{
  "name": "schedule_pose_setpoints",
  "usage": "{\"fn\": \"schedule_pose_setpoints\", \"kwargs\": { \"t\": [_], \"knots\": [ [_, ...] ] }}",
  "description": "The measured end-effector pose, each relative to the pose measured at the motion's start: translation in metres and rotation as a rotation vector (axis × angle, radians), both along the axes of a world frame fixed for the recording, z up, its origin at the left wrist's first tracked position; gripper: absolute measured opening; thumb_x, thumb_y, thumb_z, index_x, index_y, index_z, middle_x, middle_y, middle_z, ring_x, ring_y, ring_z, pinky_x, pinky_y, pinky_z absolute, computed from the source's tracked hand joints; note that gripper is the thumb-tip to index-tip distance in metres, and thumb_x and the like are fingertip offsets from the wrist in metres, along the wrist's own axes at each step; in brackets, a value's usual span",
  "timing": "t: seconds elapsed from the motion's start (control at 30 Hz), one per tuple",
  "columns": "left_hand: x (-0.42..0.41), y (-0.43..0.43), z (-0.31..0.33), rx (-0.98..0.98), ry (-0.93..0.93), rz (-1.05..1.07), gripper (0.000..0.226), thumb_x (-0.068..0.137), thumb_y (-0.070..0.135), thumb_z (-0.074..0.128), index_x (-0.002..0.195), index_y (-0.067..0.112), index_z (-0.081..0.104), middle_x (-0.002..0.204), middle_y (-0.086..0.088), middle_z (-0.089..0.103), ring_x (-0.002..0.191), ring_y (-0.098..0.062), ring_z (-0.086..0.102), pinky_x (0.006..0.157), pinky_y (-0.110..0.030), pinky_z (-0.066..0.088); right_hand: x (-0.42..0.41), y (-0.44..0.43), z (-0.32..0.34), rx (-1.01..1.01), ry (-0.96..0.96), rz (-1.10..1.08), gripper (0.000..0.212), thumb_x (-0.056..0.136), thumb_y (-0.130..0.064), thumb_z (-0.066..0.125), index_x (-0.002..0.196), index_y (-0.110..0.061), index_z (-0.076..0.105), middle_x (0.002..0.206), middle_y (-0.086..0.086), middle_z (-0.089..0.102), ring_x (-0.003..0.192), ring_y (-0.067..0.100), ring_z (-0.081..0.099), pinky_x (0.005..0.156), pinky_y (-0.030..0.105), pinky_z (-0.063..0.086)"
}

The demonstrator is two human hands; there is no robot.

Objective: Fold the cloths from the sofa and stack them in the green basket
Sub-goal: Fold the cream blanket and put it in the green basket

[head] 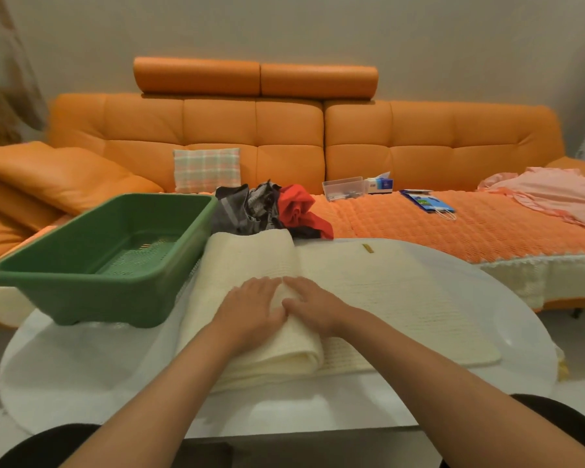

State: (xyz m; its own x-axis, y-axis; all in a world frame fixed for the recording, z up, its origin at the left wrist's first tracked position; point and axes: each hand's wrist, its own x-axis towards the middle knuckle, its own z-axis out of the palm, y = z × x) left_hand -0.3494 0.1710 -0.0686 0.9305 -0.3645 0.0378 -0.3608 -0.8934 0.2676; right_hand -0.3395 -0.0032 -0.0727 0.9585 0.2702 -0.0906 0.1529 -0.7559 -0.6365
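Cloth (pixel 385 285): cream, waffle-weave, spread across the bench (pixel 81 376); left part doubled over into a thick layer with a rounded fold edge, right part single and flat.
Left hand (pixel 250 305): flat on the doubled layer, fingers straight, pressing down, pinching nothing.
Right hand (pixel 313 307): flat just beside the left, touching it along the fold line, fingers straight too.
Feel, as a judgement: soft, limp, fairly thick; light but floppy; no stiffness to keep a fold unless pressed.
Slip, as a judgement: textured weave, unlikely to slide through the fingers; smooth bench underneath, so likely to shift as a whole when tugged.
Where to hold: the two corners of the free right edge for the next fold; both palms under the stack for the lift.
Basket (pixel 81 292): green, on the bench just left of the cloth, nothing visible inside.
Waiting: dark and red pile (pixel 250 211) on the sofa (pixel 284 130) behind; pink cloth (pixel 547 194) far right.
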Motion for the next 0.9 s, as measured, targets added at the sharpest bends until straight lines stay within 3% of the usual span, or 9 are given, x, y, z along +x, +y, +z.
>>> {"fn": "schedule_pose_setpoints", "kwargs": {
  "t": [0.1, 0.2, 0.37, 0.5, 0.67, 0.8, 0.9],
  "knots": [
    [0.001, -0.008, -0.007, 0.128, 0.127, -0.072, 0.063, 0.099, 0.057, 0.024, 0.154, 0.047, -0.004, 0.166, 0.002, -0.007, 0.152, -0.02, -0.01, 0.122, -0.047, -0.004, -0.004, -0.02, 0.0, -0.045, 0.111, 0.036, 0.06, 0.102, -0.047, 0.039, 0.158, -0.033, 0.021, 0.162, -0.006, 0.027, 0.147, 0.017, 0.028, 0.117, 0.036, 0.023],
    [0.005, -0.01, -0.003, 0.161, 0.165, -0.069, 0.064, 0.097, 0.061, 0.03, 0.153, 0.051, 0.001, 0.166, 0.003, -0.01, 0.152, -0.021, -0.011, 0.122, -0.048, -0.005, -0.008, -0.044, 0.003, -0.056, 0.094, -0.045, 0.056, 0.101, -0.051, 0.042, 0.154, -0.035, 0.032, 0.157, -0.003, 0.038, 0.142, 0.018, 0.037, 0.114, 0.037, 0.031],
    [0.001, -0.032, 0.01, 0.047, 0.123, -0.043, 0.059, 0.096, 0.043, 0.043, 0.153, 0.037, 0.028, 0.166, 0.001, 0.006, 0.152, -0.019, 0.002, 0.123, -0.046, 0.005, -0.014, -0.089, 0.002, -0.277, 0.007, -0.141, 0.052, 0.102, -0.042, 0.046, 0.151, -0.029, 0.037, 0.158, -0.003, 0.036, 0.142, 0.02, 0.036, 0.118, 0.041, 0.027],
    [0.003, -0.064, 0.013, 0.042, 0.058, -0.084, 0.057, 0.095, 0.048, 0.048, 0.149, 0.037, 0.036, 0.163, 0.002, 0.019, 0.15, -0.02, 0.013, 0.121, -0.044, 0.014, -0.01, -0.128, 0.003, -0.484, 0.028, -0.281, 0.051, 0.103, -0.035, 0.039, 0.153, -0.028, 0.033, 0.157, 0.001, 0.032, 0.143, 0.025, 0.032, 0.119, 0.05, 0.021],
    [0.004, -0.141, 0.014, 0.006, 0.082, -0.259, 0.049, 0.096, 0.044, 0.048, 0.145, 0.035, 0.043, 0.152, 0.008, 0.04, 0.139, -0.016, 0.035, 0.115, -0.041, 0.029, -0.015, -0.189, 0.006, -0.673, 0.006, -0.534, 0.04, 0.095, -0.018, 0.042, 0.134, -0.014, 0.047, 0.13, 0.008, 0.045, 0.122, 0.029, 0.044, 0.101, 0.047, 0.038],
    [0.01, -0.196, 0.004, 0.03, 0.145, -0.307, 0.049, 0.096, 0.04, 0.052, 0.144, 0.034, 0.043, 0.147, 0.004, 0.044, 0.135, -0.02, 0.039, 0.11, -0.043, 0.038, -0.024, -0.215, 0.006, -0.575, 0.115, -0.698, 0.032, 0.094, -0.03, 0.049, 0.122, -0.017, 0.055, 0.127, 0.007, 0.052, 0.116, 0.028, 0.051, 0.087, 0.039, 0.044],
    [0.016, -0.213, -0.005, 0.087, 0.135, -0.313, 0.049, 0.096, 0.04, 0.052, 0.144, 0.035, 0.043, 0.141, 0.001, 0.045, 0.131, -0.022, 0.039, 0.105, -0.045, 0.041, -0.026, -0.223, 0.006, -0.48, 0.12, -0.695, 0.022, 0.091, -0.03, 0.054, 0.109, -0.018, 0.058, 0.111, 0.002, 0.061, 0.103, 0.024, 0.06, 0.078, 0.034, 0.049]
  ]
}}
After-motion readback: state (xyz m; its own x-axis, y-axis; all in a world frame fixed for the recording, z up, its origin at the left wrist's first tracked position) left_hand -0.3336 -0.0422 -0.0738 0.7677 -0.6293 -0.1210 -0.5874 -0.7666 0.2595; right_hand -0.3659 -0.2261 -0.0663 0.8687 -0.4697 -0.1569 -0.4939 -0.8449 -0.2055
